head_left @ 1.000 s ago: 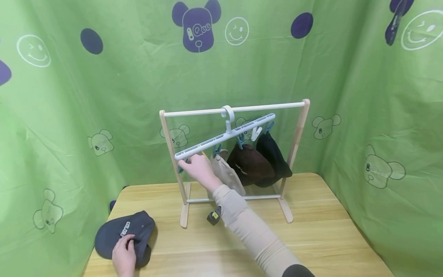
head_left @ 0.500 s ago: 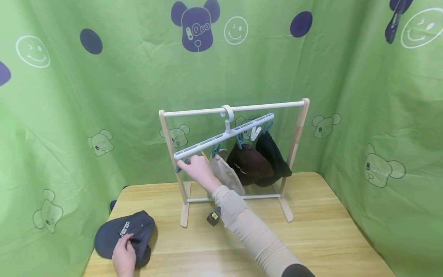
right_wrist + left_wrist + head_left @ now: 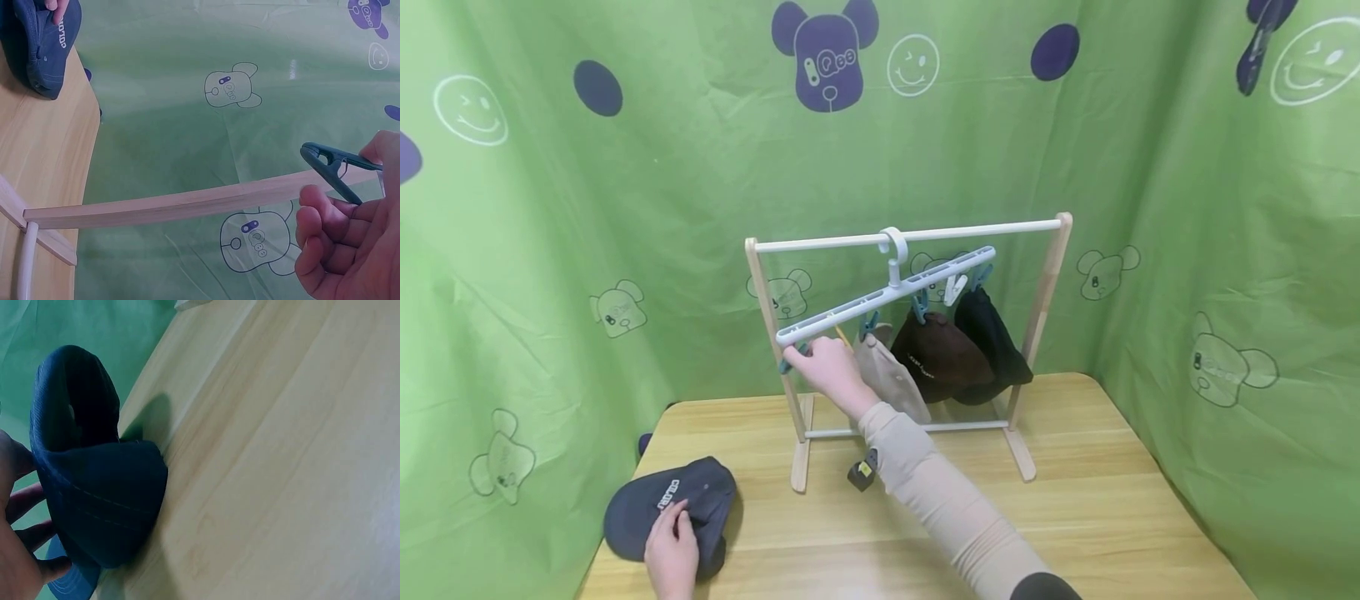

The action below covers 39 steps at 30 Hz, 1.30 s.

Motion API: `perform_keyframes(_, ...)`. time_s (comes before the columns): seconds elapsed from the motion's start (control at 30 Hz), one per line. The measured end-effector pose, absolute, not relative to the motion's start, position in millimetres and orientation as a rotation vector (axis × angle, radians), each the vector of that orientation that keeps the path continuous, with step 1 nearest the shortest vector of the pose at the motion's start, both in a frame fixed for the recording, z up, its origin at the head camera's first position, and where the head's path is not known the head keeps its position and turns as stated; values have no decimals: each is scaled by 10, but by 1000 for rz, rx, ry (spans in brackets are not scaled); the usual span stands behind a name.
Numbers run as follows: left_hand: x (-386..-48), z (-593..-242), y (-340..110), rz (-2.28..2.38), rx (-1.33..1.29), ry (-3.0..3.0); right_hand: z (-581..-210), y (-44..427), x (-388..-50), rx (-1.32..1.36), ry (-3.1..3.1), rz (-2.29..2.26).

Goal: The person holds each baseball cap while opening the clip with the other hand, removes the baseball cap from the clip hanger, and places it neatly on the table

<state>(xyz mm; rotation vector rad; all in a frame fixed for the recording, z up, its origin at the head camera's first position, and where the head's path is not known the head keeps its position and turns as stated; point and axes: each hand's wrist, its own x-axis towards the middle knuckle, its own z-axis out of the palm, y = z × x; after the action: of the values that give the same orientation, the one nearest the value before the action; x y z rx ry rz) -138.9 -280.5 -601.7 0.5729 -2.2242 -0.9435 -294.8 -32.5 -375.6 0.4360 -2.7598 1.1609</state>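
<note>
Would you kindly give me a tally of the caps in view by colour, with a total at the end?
Navy cap: 1, at the left hand
Beige cap: 1, hanging
Brown cap: 1, hanging
Black cap: 1, hanging
Total: 4

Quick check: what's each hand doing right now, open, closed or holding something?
Left hand: touching the navy cap; whether it grips it cannot be told.
Right hand: closed, pinching a teal clip.
</note>
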Motion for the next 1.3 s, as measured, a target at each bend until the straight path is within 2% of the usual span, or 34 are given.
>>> perform_keyframes(0.8, -1388, -5900, -2723, -964, 561, -2089, -3786, -373, -2956, 400, -2704, 1261)
perform_keyframes(1.3, -1409, -5666, -2652, -990, 517, -2045, -3825, -396, -2963, 438, -2628, 1399)
